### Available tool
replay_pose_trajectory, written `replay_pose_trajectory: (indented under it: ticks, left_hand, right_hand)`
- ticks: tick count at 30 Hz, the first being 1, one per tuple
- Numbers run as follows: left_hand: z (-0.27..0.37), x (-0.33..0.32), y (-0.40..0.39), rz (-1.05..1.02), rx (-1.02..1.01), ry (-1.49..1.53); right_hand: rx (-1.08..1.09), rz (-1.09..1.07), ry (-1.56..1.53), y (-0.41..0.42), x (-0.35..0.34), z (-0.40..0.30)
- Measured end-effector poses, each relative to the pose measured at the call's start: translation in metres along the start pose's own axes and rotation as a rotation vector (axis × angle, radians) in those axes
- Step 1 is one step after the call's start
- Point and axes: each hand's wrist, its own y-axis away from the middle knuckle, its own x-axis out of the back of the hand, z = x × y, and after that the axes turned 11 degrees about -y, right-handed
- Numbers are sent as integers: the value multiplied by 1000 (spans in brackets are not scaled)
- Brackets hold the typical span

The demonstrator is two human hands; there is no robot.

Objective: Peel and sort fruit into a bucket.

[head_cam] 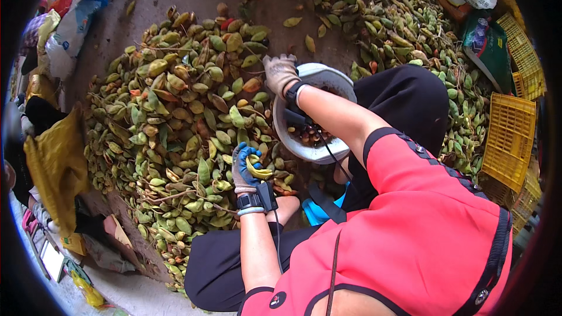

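Note:
My left hand (248, 169), in a glove with a blue coated palm, holds a split yellow-green seed pod (259, 171) at the near edge of a large heap of seed pods (175, 109). My right hand (280, 72), back up in a light knit glove, is over the heap side of a white plastic bucket (314, 156). Its fingers bend away from the camera, so what they hold is hidden. Dark brown seeds (311, 135) lie in the bucket, partly covered by my right forearm. Both wrists carry black strapped devices with cables.
Another pod heap (408, 30) spreads beyond my right knee. Yellow plastic crates (509, 136) and a green bag (489, 48) stand at the right. A blue item (318, 213) lies by my feet. People's limbs, bags and a yellow-brown cloth (59, 166) are at the left.

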Motion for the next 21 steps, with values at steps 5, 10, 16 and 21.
replay_pose_trajectory:
  ticks: [5,10,16,21]
  left_hand:
    - [7,-9,9,-23,3,-53]
    - [16,-9,7,120,-152,-176]
    - [26,7,4,151,-256,-72]
    - [44,-2,32,-351,-208,172]
  right_hand:
    - [24,-109,-103,-1,4,-24]
    - [361,-86,-644,47,20,-70]
    - [143,-449,-1414,103,34,-91]
    - [100,-723,-1571,143,38,-67]
